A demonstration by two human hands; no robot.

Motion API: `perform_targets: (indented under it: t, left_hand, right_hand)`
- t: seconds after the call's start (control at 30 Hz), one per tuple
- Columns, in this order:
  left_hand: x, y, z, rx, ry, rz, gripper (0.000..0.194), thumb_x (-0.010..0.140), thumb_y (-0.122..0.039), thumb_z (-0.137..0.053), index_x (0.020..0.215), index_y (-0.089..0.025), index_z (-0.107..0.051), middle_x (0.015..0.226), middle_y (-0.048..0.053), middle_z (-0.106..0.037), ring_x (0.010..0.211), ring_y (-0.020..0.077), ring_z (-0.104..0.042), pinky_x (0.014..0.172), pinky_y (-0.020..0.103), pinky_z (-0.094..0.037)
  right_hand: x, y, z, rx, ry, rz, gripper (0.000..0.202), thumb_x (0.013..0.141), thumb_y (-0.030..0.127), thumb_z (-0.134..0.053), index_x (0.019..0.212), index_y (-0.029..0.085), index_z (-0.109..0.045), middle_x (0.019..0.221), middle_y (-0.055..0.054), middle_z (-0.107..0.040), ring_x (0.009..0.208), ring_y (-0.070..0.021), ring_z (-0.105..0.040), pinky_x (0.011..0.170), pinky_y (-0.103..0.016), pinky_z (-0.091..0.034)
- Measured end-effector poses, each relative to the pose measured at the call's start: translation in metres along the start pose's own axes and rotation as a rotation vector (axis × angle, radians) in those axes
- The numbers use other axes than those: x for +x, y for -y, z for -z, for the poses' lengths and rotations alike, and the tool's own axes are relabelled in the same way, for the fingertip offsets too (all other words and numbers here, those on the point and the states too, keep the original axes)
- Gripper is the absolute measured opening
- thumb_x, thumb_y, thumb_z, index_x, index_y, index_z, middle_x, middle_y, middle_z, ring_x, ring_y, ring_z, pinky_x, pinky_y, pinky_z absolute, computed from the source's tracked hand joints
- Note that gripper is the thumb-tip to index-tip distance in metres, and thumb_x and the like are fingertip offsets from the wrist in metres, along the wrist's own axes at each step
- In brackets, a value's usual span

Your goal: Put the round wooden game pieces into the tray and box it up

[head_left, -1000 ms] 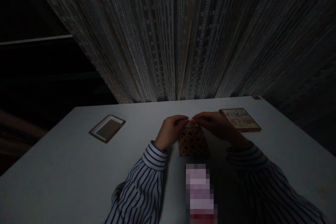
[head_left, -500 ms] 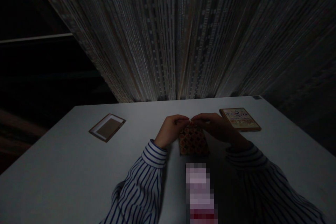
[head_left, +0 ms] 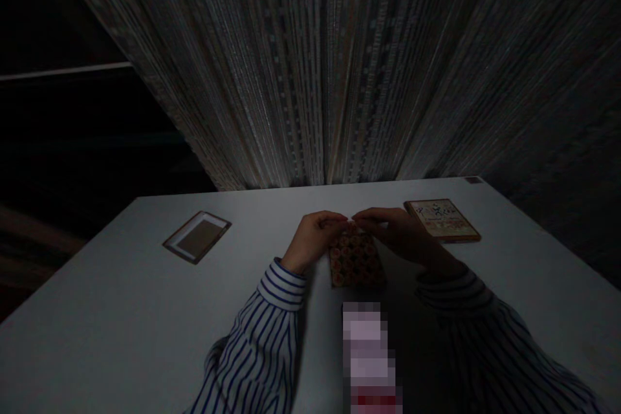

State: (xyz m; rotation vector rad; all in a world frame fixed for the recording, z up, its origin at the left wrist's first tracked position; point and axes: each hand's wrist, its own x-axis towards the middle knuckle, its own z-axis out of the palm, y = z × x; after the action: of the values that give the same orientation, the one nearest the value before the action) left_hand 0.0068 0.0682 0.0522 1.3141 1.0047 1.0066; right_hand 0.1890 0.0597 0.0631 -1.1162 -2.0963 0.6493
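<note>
A square box (head_left: pixel 334 279) packed with rows of small round wooden-looking pieces (head_left: pixel 358 259) lies on the table before me. My left hand (head_left: pixel 314 236) comes in over its far left corner, thumb and fingers pinched together. From the other side my right hand (head_left: pixel 395 233) reaches over the far right part, its thumb and index finger also closed. The two sets of fingertips almost meet above the far row. A small pale bit shows between them, too dark and small to name.
A shallow open box or lid (head_left: pixel 196 237) rests at the left of the white table (head_left: pixel 107 310). Toward the back right lies a flat decorated box (head_left: pixel 442 220). A blurred-out phone-like object (head_left: pixel 369 356) is nearest me. A string curtain (head_left: pixel 301 77) hangs behind the table.
Both hands stay over the box's far edge, with only slight finger movement. The view has shifted a little.
</note>
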Motion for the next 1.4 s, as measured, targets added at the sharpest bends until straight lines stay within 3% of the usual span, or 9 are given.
perform_targets:
  t: [0.33, 0.8, 1.07, 1.23, 1.4]
  left_hand:
    - [0.0019, 0.0039, -0.0012, -0.143, -0.047, 0.025, 0.020, 0.063, -0.024, -0.070, 0.080, -0.013, -0.069, 0.075, 0.004, -0.069, 0.070, 0.0130, -0.059, 0.069, 0.026, -0.045]
    - [-0.0009, -0.0013, -0.0032, -0.141, 0.014, 0.035, 0.020, 0.066, -0.025, -0.068, 0.080, -0.011, -0.070, 0.077, 0.006, -0.070, 0.073, 0.0152, -0.061, 0.073, 0.029, -0.047]
    - [0.0001, 0.0020, -0.0025, -0.160, -0.015, 0.049, 0.018, 0.064, -0.024, -0.068, 0.078, -0.013, -0.069, 0.073, 0.004, -0.069, 0.069, 0.0134, -0.060, 0.069, 0.026, -0.046]
    - [-0.0006, 0.0004, -0.0033, -0.062, -0.022, 0.005, 0.016, 0.066, -0.024, -0.066, 0.077, -0.013, -0.069, 0.074, 0.004, -0.069, 0.070, 0.0134, -0.059, 0.069, 0.026, -0.045]
    - [-0.0034, 0.0029, -0.0007, 0.070, -0.123, -0.079, 0.017, 0.069, -0.024, -0.063, 0.080, -0.013, -0.069, 0.077, 0.004, -0.069, 0.071, 0.0136, -0.059, 0.070, 0.026, -0.045]
  right_hand:
    - [-0.0020, 0.0088, -0.0023, -0.273, -0.089, 0.211, 0.026, 0.082, 0.033, -0.053, 0.102, 0.018, -0.061, 0.087, -0.007, -0.068, 0.078, -0.0180, -0.061, 0.069, -0.031, -0.048]
    - [-0.0022, 0.0100, -0.0014, -0.481, -0.067, 0.225, 0.026, 0.084, 0.033, -0.050, 0.100, 0.015, -0.061, 0.088, -0.009, -0.067, 0.081, -0.0202, -0.060, 0.069, -0.034, -0.044]
    - [-0.0023, 0.0101, -0.0021, -0.501, -0.076, 0.231, 0.029, 0.087, 0.036, -0.046, 0.101, 0.016, -0.061, 0.088, -0.009, -0.067, 0.081, -0.0199, -0.060, 0.067, -0.033, -0.042]
    - [-0.0029, 0.0104, -0.0017, -0.544, -0.056, 0.222, 0.027, 0.086, 0.035, -0.046, 0.100, 0.018, -0.062, 0.091, -0.008, -0.068, 0.082, -0.0197, -0.060, 0.069, -0.032, -0.040]
    - [-0.0035, 0.0081, -0.0004, -0.592, -0.044, 0.213, 0.025, 0.085, 0.033, -0.049, 0.101, 0.018, -0.062, 0.094, -0.008, -0.068, 0.086, -0.0204, -0.060, 0.072, -0.033, -0.039]
